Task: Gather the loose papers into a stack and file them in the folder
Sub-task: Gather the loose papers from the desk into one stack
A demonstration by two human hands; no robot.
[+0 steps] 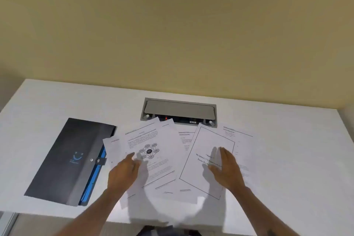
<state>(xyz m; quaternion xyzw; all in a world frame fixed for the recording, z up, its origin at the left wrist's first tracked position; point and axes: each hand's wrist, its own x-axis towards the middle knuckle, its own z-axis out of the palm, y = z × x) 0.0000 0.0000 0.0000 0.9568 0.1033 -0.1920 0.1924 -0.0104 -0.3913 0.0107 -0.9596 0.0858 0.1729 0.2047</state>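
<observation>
Several loose printed papers lie fanned out and overlapping in the middle of the white table. One sheet with a circular diagram (151, 157) lies on the left. A bordered title page (203, 159) lies on the right. My left hand (123, 173) hovers flat over the diagram sheet, fingers apart. Over the title page my right hand (227, 168) is spread flat. Neither hand grips anything. A dark grey folder (67, 161) with a blue edge and a snap clasp lies closed at the left, its right edge under a paper corner.
A recessed grey cable hatch (179, 110) sits in the table (297, 159) just behind the papers. A beige wall rises behind the table. The table's near edge runs below my forearms.
</observation>
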